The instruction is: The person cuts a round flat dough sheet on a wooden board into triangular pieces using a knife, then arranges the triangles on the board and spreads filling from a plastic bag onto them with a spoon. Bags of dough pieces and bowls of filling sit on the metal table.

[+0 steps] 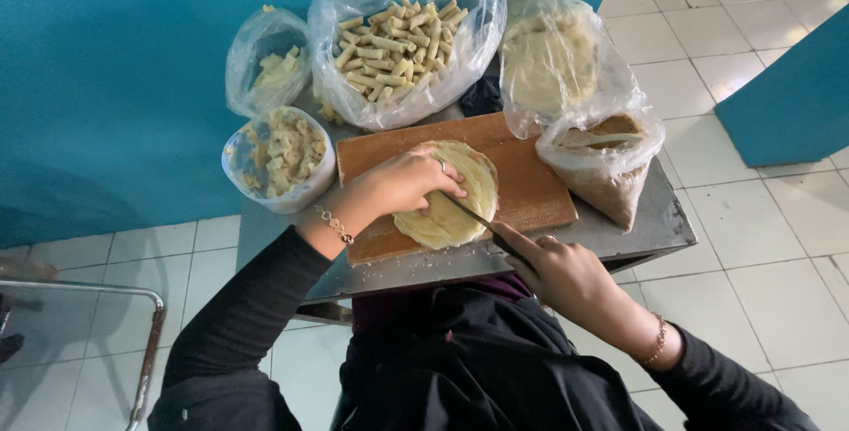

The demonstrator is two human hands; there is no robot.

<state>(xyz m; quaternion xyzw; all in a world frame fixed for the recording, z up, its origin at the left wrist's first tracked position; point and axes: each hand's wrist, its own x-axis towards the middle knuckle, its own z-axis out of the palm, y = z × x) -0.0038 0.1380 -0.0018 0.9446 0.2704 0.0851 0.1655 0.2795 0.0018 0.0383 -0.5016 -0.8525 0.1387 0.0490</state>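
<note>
A round, pale yellow sheet of thin dough [451, 197] is laid on a brown wooden cutting board [531, 188], which rests on a small grey metal table [659, 219]. The sheet is pressed down at its 10 o'clock edge by the left hand [402, 182], whose fingers are spread almost flat and closed on nothing. A slim dark-handled knife [482, 221] is gripped by the right hand [566, 276], the fingers curled tightly round the handle at the sheet's 5 o'clock side, with the blade laid across the dough toward the left fingertips. At 12 o'clock from the board a clear plastic bag of pale rolled pastry sticks [398, 42] is seen; at 10 o'clock a smaller clear bag of dough scraps [270, 64] and a clear round tub of crumbly filling [283, 157] are placed. At 1 o'clock a bag of stacked dough sheets [548, 64] is set, and at 3 o'clock a bag of brown crumbs [606, 175].
</note>
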